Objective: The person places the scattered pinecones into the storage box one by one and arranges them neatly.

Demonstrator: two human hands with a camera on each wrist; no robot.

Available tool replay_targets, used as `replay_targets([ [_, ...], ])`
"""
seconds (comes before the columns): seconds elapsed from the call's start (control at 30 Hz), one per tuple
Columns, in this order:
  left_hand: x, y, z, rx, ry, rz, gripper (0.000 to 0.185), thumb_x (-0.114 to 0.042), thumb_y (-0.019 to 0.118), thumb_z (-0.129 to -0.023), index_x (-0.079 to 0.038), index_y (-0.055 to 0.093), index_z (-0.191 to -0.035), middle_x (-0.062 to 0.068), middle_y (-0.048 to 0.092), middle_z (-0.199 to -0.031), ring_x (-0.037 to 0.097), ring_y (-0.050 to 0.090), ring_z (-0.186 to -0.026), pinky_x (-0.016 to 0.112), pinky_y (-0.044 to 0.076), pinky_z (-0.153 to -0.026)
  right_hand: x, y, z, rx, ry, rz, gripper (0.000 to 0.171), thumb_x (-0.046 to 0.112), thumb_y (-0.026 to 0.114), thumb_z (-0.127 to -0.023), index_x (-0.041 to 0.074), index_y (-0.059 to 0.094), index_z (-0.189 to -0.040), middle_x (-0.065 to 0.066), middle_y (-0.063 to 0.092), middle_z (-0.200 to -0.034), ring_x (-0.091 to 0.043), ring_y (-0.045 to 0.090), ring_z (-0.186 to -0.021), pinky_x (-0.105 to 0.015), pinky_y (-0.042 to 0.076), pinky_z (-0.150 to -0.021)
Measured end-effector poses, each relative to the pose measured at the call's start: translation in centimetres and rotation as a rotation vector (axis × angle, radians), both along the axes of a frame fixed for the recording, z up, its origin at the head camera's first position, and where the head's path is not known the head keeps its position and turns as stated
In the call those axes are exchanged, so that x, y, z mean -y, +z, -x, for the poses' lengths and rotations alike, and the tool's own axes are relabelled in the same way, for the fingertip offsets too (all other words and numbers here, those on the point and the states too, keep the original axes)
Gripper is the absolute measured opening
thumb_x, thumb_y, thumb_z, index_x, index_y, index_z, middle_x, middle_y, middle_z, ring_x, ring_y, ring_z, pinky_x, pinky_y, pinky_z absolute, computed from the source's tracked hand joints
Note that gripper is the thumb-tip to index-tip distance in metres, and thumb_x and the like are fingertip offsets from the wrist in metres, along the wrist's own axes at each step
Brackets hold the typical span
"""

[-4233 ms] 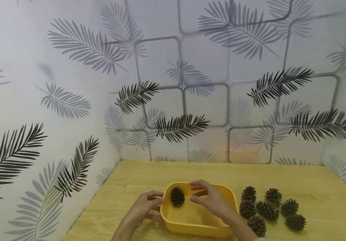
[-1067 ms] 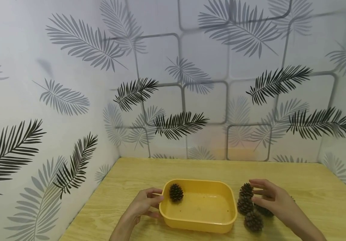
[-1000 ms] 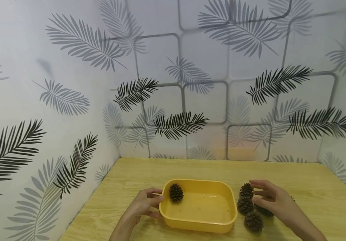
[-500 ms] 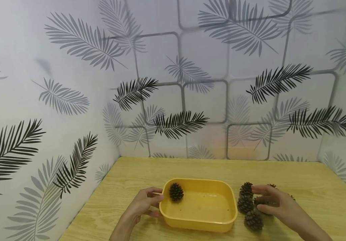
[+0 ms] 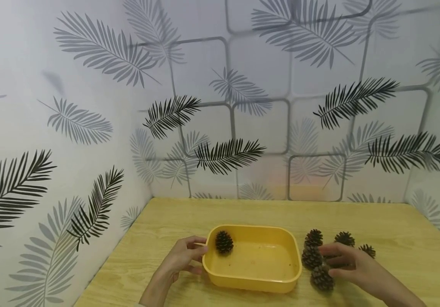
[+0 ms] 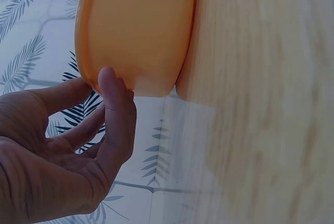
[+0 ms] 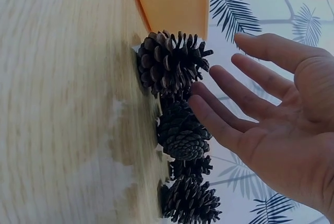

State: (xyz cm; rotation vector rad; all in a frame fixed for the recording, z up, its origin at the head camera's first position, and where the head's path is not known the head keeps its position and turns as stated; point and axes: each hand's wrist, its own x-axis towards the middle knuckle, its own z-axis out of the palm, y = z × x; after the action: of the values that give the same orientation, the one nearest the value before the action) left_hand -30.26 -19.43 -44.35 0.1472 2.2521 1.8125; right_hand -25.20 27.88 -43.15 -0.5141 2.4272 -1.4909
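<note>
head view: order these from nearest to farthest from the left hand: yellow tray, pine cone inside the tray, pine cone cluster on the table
1. yellow tray: its left rim touches the left hand.
2. pine cone in the tray: just right of that hand, back-left corner.
3. pine cone cluster: beyond the tray's right side, by the right hand.

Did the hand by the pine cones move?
Yes. The right hand came out of the yellow tub, rightward to the pine cones.

this looked like a small staged recording booth, not a lived-in room: a light wooden table [image 5: 396, 238] was boxed in on 3 sides by panels [image 5: 70, 106] papered with grey and black palm leaves and rounded squares.
</note>
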Motion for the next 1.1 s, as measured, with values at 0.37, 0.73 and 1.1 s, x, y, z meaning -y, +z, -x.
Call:
replay_targets([
  [0.37,0.0,-0.1,0.3,-0.013,-0.001,0.006,0.049,-0.021,0.069,-0.102,0.004,0.057,-0.143,0.022,0.062,-0.123,0.028,0.070,-0.093,0.039,0.068,-0.066,-0.3,-0.6,-0.2,-0.007,0.095,-0.027,0.056,0.016,0.067,-0.103,-0.008,0.046,-0.149,-0.035,0.052,-0.144,-0.047,0.061,-0.119,-0.035,0.063,-0.085],
  [0.73,0.0,-0.1,0.1,-0.007,0.005,0.008,0.048,-0.020,0.069,-0.102,0.003,0.057,-0.143,0.023,0.062,-0.123,0.028,0.071,-0.092,0.039,0.068,-0.066,-0.2,-1.0,0.0,-0.010,0.076,-0.072,0.056,0.020,0.072,-0.099,-0.003,0.052,-0.147,-0.030,0.054,-0.144,-0.045,0.060,-0.121,-0.033,0.061,-0.089],
  [1.1,0.0,-0.2,0.1,-0.016,-0.002,0.008,0.048,-0.021,0.069,-0.102,0.004,0.057,-0.143,0.022,0.062,-0.123,0.027,0.071,-0.091,0.040,0.068,-0.066,-0.5,-2.1,0.0,-0.049,0.172,-0.019,0.053,0.010,0.067,-0.102,-0.011,0.047,-0.147,-0.041,0.045,-0.145,-0.017,0.064,-0.118,-0.017,0.055,-0.087],
])
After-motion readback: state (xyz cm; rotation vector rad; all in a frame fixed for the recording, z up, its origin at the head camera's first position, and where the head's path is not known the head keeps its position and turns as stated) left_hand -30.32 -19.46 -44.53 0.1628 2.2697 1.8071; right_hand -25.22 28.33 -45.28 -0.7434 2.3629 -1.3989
